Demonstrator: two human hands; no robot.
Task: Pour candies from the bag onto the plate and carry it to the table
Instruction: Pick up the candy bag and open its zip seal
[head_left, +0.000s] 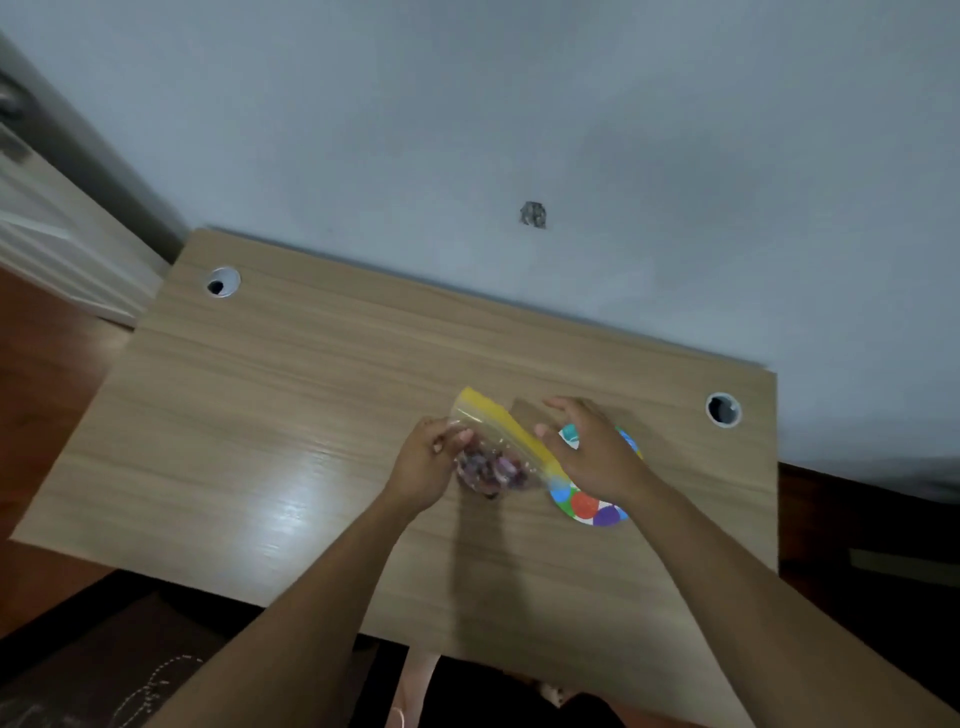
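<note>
A clear zip bag (493, 457) with a yellow seal strip holds several dark wrapped candies. It is lifted a little above the wooden desk (291, 441). My left hand (426, 467) pinches the bag's left side. My right hand (592, 452) hovers at the yellow strip with fingers spread, and I cannot tell whether it grips the strip. Under my right hand lies a paper plate (592, 506) with coloured dots, mostly hidden by the hand and the bag. No candies show on the visible part of the plate.
The desk stands against a pale wall and has two round cable holes, one at the far left (222, 282) and one at the far right (723, 409). Reddish floor lies to the left, and a dark mat lies below the near edge.
</note>
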